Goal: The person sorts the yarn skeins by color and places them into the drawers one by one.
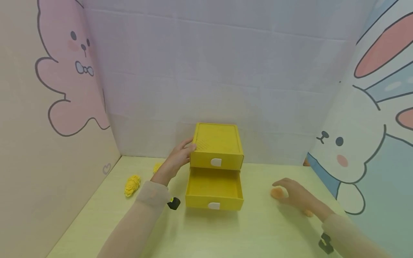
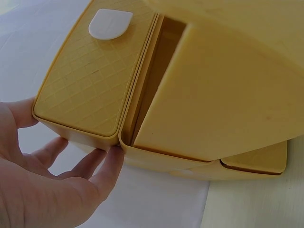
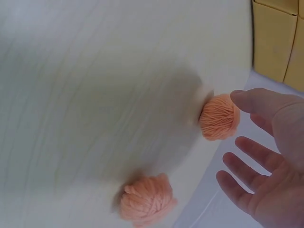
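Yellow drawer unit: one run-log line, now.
left grip: touches yellow drawer unit | right grip: at orange yarn ball, contact unclear | other orange ball: on table | top drawer: closed | drawer beneath: pulled out

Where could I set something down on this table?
The table is bare in front of the open drawer, and between that drawer and the orange yarn. It's crowded right, where the right hand hovers by that yarn, and left, where the left arm crosses near yellow yarn.
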Motion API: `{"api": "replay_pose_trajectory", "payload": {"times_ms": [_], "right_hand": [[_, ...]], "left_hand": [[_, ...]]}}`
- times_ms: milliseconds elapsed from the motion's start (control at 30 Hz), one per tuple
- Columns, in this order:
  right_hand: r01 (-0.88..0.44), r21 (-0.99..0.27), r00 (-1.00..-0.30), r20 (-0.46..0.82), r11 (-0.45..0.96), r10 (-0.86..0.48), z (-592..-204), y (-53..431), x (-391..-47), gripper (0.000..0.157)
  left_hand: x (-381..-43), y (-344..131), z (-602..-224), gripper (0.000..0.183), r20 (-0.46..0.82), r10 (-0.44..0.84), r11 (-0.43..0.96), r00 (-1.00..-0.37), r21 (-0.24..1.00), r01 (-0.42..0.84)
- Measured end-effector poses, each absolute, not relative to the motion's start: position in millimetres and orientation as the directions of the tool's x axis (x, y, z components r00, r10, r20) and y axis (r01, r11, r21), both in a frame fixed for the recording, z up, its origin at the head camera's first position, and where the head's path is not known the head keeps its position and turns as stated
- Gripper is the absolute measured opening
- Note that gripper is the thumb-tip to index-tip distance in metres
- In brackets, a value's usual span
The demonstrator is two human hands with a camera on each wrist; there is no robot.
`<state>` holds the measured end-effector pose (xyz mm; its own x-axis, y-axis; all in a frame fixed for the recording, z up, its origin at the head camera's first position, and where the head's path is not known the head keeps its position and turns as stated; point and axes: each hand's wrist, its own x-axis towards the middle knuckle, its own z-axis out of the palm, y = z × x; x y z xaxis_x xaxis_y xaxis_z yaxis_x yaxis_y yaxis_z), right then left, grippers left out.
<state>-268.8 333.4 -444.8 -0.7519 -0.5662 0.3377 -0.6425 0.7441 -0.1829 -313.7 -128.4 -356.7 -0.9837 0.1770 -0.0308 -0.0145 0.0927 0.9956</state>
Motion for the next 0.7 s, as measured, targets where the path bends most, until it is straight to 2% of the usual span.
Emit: {"api": "replay_pose_trajectory", "payload": {"times_ms": [300, 533, 700], "right_hand": [[-0.595, -0.216, -0.795, 0.296, 0.774, -0.529, -458, 336, -281, 0.041], [-0.519, -0.231, -0.852, 0.215, 0.823, -0.477, -462, 333, -283, 0.034], [-0.499, -0.244, -0.864, 0.209, 0.831, -0.458, -466, 332, -284, 0.029]], "left_hand": [[-314, -129, -358, 0.059, -0.028, 0.17, 0.09, -0.985, 0.996, -0.013], [-313, -128, -357, 0.06, -0.031, 0.173, 0.1, -0.984, 0.995, -0.014], [-312, -128, -356, 0.061, -0.03, 0.181, 0.106, -0.983, 0.994, -0.011]]}}
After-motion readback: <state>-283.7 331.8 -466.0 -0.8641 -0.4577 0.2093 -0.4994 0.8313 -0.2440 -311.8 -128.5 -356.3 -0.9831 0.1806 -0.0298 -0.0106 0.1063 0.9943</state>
